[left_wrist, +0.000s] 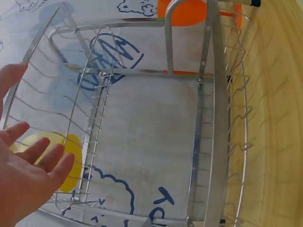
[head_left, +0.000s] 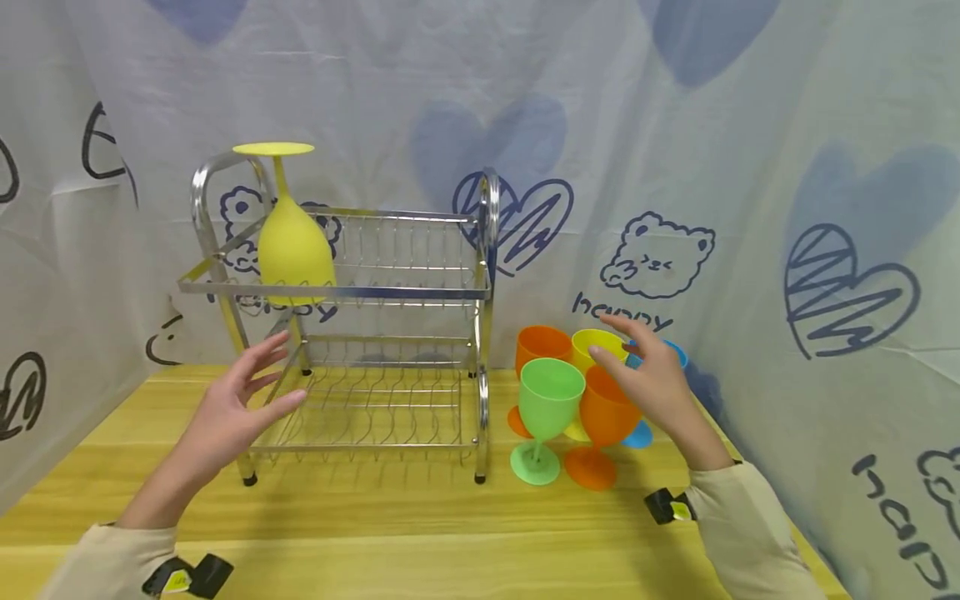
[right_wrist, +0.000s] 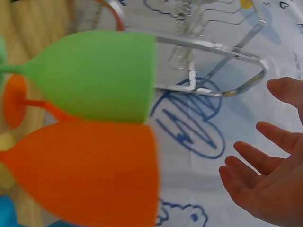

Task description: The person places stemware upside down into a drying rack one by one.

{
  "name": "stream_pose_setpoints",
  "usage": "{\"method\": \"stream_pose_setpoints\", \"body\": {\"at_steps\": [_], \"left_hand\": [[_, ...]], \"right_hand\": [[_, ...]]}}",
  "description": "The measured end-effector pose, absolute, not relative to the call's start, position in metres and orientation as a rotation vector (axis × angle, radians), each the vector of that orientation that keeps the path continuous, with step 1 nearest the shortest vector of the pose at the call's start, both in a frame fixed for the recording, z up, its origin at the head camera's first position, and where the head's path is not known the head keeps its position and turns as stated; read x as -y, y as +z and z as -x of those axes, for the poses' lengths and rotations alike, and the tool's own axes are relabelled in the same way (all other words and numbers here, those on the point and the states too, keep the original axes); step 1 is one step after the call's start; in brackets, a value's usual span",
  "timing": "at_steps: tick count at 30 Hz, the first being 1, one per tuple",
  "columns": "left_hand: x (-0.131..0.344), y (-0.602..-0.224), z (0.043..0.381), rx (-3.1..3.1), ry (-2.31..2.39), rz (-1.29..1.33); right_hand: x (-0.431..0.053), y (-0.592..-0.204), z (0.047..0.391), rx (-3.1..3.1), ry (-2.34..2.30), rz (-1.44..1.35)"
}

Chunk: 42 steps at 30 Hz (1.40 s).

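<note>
Left hand [head_left: 236, 400] by the rack [head_left: 375, 292], right hand [head_left: 656, 379] near the goblets [head_left: 551, 400] right of it, both empty, fingers loose. Yellow goblet [head_left: 295, 250] upended up top. I'd lift front goblets first, less knocking.

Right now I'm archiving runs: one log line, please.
left hand: empty | right hand: empty | yellow goblet: inverted, dish rack upper tier | green goblet: upright on table
</note>
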<state>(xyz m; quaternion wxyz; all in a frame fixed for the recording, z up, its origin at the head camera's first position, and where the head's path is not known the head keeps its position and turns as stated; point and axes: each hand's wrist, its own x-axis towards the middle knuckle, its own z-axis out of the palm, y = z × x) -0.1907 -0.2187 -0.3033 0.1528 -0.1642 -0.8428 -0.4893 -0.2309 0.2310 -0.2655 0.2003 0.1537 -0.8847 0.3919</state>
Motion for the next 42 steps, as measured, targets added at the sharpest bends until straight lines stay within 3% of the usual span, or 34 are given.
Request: {"method": "stream_pose_setpoints", "body": {"at_steps": [18,31,42], "left_hand": [[0.177,-0.326,0.19,2.411,-1.482,0.756],[0.167,-0.332,0.193,2.415,-1.476,0.799],[0.156,-0.337,0.193,2.415,-1.528,0.85]], "right_hand": [[-0.268,-0.325,0.225,2.538,1.131,-0.224],[-0.272,-0.336,0.227,2.487,1.116,-0.25],[-0.279,-0.35,0.232,2.544,1.466,-0.139]]}}
